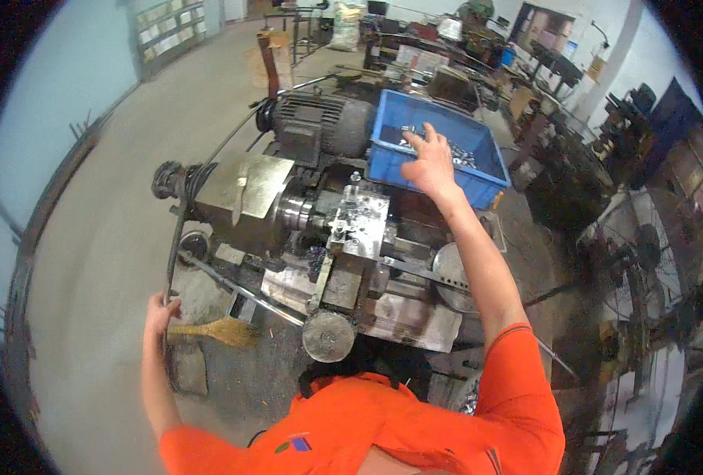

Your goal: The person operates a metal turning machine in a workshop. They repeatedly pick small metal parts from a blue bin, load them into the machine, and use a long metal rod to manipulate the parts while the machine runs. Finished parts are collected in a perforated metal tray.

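Note:
My left hand (160, 313) is closed round the lower end of a long dark lever (175, 253), which runs up to the left end of a small lathe. Over the blue plastic crate (434, 184) reaches my right hand (430, 161), its fingers spread above small shiny metal parts (464, 157). One small part appears close to the fingertips, but no grip on it can be made out. Between my arms stands the lathe, with its chuck (294, 212) and an oily, chip-strewn tool block (361, 226).
A ribbed electric motor (325, 125) sits behind the lathe, left of the crate. A brush (240, 198) lies on the metal cover. Below my left hand's lever is a straw broom (221, 332). A round handwheel (328, 337) juts toward me. Machinery crowds the right side.

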Available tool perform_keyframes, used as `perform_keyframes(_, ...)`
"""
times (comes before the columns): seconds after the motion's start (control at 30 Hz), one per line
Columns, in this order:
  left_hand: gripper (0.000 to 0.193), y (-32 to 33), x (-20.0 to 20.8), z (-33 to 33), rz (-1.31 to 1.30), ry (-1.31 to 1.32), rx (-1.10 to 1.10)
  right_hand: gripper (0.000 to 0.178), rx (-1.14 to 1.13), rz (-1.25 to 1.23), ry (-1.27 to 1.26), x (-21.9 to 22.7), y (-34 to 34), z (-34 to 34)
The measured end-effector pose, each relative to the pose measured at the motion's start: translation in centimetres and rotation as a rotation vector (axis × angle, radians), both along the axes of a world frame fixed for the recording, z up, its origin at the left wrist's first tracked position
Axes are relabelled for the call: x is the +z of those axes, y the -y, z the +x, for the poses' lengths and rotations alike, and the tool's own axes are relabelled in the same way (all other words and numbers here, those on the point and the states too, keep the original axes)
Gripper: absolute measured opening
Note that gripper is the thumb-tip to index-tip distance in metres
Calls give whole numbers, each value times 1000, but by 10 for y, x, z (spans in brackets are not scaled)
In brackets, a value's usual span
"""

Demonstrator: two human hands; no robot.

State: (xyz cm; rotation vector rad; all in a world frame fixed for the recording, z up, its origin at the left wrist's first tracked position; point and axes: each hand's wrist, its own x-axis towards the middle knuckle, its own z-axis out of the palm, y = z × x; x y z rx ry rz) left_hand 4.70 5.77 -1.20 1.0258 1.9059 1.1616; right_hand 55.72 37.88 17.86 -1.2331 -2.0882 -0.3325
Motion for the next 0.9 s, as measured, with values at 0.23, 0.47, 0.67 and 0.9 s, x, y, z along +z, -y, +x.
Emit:
perform_keyframes(0.23, 31, 4, -20, -6, 65, -39, 76, 48, 56, -261, -244, -15, 83, 127)
perform_keyframes(0.47, 31, 14, -37, -57, -76, 151, 86, 40, -586, -620, -526, -113, 253, 319)
perform_keyframes(0.67, 27, -5, -31, -52, -192, 215, 94, 31, -805, -934, 23, -235, 390, 398)
perform_keyframes(0.9, 23, 0, -21, -28, -64, 201, 152, 28, -897, -1071, 39, -287, 362, 366)
